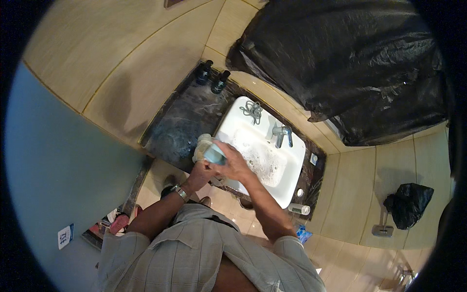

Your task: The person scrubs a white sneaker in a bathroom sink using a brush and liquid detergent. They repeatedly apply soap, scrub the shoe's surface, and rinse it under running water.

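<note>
In my right hand (233, 162) is a light-blue block-like object (214, 155), perhaps a soap bar or a brush; its kind is not clear. It rests against a pale beige, wet-looking item (201, 142) that may be cloth. My left hand (200, 177), below a metal-band wristwatch (180, 192), grips the lower part of this pale item, which my fingers partly hide. Both hands are at the front left edge of a white washbasin (297, 166). Soapy foam (262, 160) covers the bottom of the basin, beneath a chrome faucet (281, 135).
Two dark pump bottles (213, 80) stand at the back of the wet dark marble counter (178, 113). A coiled grey cord (251, 111) lies on the basin's rear ledge. A clear bottle (299, 209) lies at the right front. Black plastic sheeting (339, 65) hangs above.
</note>
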`<state>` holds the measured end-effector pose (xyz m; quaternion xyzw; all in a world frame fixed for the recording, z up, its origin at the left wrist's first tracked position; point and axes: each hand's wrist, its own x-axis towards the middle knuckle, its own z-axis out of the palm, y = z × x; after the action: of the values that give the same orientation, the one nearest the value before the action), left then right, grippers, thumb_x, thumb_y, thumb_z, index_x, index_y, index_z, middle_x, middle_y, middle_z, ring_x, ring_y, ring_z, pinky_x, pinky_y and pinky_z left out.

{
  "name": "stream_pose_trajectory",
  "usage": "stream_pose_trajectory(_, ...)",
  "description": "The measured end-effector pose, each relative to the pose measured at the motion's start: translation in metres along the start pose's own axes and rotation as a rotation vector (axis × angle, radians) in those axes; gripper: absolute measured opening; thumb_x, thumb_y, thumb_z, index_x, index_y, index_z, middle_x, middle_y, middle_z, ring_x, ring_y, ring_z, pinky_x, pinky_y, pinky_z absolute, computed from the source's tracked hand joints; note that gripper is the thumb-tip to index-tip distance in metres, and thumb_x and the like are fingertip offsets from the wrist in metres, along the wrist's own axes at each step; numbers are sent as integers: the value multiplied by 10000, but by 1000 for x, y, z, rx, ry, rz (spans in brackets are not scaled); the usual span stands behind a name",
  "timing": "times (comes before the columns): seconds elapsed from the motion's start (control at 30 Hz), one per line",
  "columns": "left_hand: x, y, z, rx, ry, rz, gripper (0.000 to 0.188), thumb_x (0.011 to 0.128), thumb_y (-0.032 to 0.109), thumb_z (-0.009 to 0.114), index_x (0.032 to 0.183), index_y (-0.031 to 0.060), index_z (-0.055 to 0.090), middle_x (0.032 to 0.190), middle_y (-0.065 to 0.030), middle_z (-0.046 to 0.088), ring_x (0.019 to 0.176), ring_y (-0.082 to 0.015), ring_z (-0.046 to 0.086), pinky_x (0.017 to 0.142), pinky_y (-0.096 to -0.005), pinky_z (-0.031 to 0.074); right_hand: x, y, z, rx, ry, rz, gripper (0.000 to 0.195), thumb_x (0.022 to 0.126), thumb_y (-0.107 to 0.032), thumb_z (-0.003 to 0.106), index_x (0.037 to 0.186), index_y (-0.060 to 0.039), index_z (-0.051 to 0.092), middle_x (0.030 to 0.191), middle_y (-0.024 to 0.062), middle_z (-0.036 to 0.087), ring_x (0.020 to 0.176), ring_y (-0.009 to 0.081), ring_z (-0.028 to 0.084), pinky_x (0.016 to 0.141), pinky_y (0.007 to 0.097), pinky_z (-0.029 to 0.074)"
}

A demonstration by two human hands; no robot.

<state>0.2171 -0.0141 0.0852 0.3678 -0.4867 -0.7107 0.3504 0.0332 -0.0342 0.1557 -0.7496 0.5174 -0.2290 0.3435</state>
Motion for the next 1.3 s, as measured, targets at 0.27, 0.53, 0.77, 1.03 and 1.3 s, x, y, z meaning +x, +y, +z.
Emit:
stream_pose_trajectory(0.27,-2,-18,-9,194,29,-184,319,1005,224,700,1239,7,714,1159,-94,754,1081,-192,690,973,-382,547,-2,-3,-15,-72,-210,82,856,825,-243,861,1593,-216,482,1440,201,625,1346,413,582,1153,458,481)
stream_pose_trajectory(0.53,1,-39,-7,274,23,8,358,993,158,706,1323,20,685,1235,-48,749,1124,-175,679,1016,-393,535,37,-23,8,23,-197,-132,853,815,-205,870,1582,-218,498,1433,210,627,1349,400,572,1165,477,461)
stream_pose_trajectory(0.77,6,-41,-12,53,32,-139,292,968,106,699,1235,-13,695,1162,-92,751,1028,-174,698,924,-374,574,11,0,-20,-149,-209,80,836,827,-251,866,1575,-219,495,1429,225,616,1331,439,560,1156,490,460)
stream_pose_trajectory(1.03,2,-20,-15,306,68,-259,227,951,81,646,1136,-24,726,1040,-59,762,916,-162,705,822,-357,583,69,-13,13,-132,-73,41,892,834,-275,842,1621,-214,428,1400,264,607,1299,471,554,1135,516,452)
stream_pose_trajectory(1.3,12,-50,-18,-285,123,-192,335,971,-11,599,1303,-62,601,1196,-114,736,1032,-211,747,865,-357,655,-10,18,-28,-83,-82,120,820,859,-219,842,1593,-214,478,1357,242,662,1230,452,632,1066,495,523)
